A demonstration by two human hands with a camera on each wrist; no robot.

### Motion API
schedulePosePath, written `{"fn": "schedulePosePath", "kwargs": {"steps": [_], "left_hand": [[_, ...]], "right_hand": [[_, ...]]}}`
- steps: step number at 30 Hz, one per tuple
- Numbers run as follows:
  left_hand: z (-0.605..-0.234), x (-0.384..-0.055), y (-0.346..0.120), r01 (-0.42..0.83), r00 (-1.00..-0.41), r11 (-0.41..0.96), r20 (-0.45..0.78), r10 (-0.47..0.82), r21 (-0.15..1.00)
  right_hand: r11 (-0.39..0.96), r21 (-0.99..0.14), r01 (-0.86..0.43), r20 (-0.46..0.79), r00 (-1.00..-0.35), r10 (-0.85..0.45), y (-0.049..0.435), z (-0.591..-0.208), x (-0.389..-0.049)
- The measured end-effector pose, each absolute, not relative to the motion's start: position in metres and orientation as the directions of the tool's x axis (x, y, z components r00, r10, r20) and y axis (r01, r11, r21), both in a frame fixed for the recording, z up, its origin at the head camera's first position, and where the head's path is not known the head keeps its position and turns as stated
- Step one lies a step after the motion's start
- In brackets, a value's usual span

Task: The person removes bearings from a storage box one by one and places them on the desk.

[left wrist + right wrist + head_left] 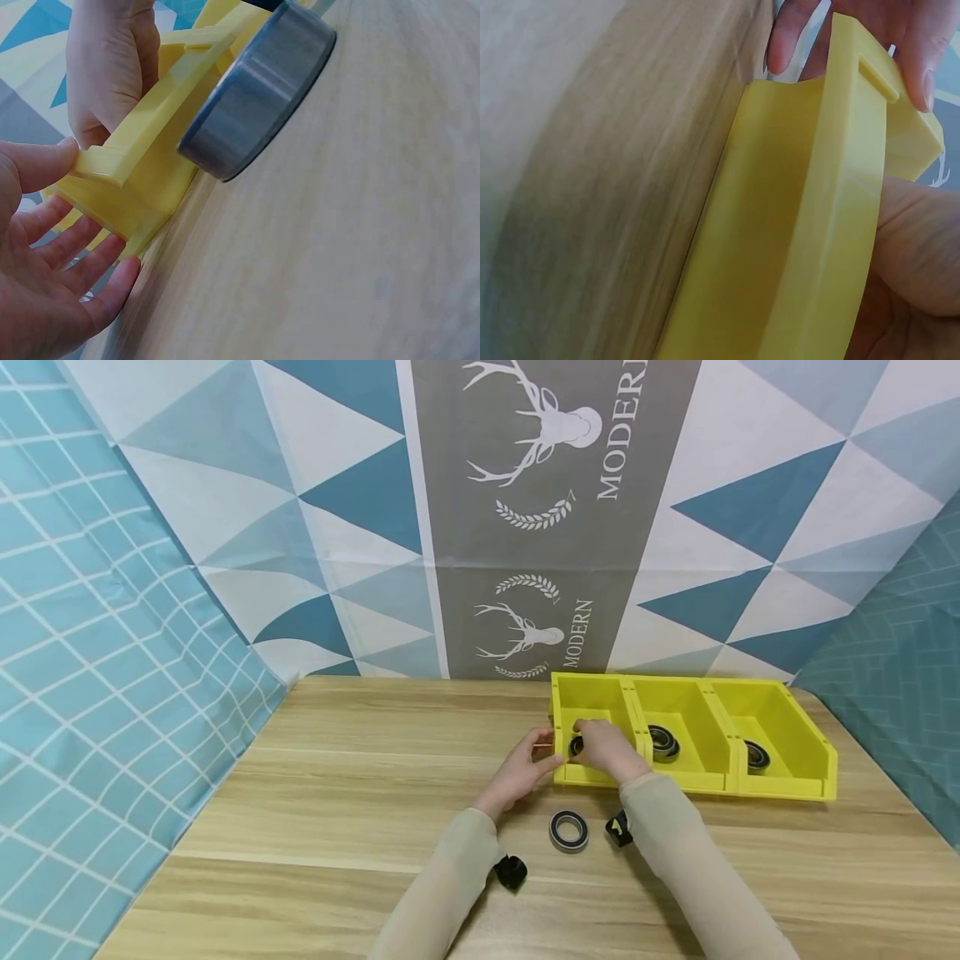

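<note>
My left hand (521,768) is at the left end of a yellow three-compartment storage bin (783,787). Its thumb lies over the front corner of the rim and its fingers rest along the outside of the side wall, gripping it. Down in the left compartment, my right hand (606,750) has thumb and fingers around a black-and-metal ball bearing (576,747); the fingertips are partly hidden. Another bearing (568,832) lies flat on the table in front of the bin, and in the left wrist view this bearing (259,90) shows its steel side.
Bearings (663,742) sit in the middle compartment, and another bearing (757,756) is in the right one. The wooden table (337,793) meets a patterned backdrop (360,527) behind. Black wrist devices (512,872) show by both sleeves.
</note>
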State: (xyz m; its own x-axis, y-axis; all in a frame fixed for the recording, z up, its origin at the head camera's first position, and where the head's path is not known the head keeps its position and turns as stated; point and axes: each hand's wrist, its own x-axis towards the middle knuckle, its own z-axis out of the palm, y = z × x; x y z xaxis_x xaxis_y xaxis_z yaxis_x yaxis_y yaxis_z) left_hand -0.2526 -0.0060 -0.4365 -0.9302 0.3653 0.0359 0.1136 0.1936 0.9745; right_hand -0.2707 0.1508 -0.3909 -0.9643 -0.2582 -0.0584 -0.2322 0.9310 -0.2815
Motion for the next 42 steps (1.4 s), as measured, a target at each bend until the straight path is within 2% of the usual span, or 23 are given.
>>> {"fn": "schedulePosePath", "kwargs": {"steps": [19, 27, 42], "left_hand": [[-0.4367, -0.2521, -0.0067, 0.105, -0.930, 0.168, 0.037, 0.365, 0.980], [-0.4290, -0.2492, -0.0073, 0.092, -0.929, 0.161, 0.026, 0.369, 0.983], [-0.4382, -0.2530, -0.0074, 0.113, -0.931, 0.182, 0.040, 0.363, 0.977]], "right_hand": [[0.936, -0.263, -0.234, -0.061, -0.964, -0.258, 0.1496, -0.3933, -0.2723], [0.919, -0.311, -0.240, -0.045, -0.963, -0.267, 0.1532, -0.3915, -0.2704], [0.915, -0.353, -0.194, -0.061, -0.971, -0.229, 0.1552, -0.3945, -0.2683]]}}
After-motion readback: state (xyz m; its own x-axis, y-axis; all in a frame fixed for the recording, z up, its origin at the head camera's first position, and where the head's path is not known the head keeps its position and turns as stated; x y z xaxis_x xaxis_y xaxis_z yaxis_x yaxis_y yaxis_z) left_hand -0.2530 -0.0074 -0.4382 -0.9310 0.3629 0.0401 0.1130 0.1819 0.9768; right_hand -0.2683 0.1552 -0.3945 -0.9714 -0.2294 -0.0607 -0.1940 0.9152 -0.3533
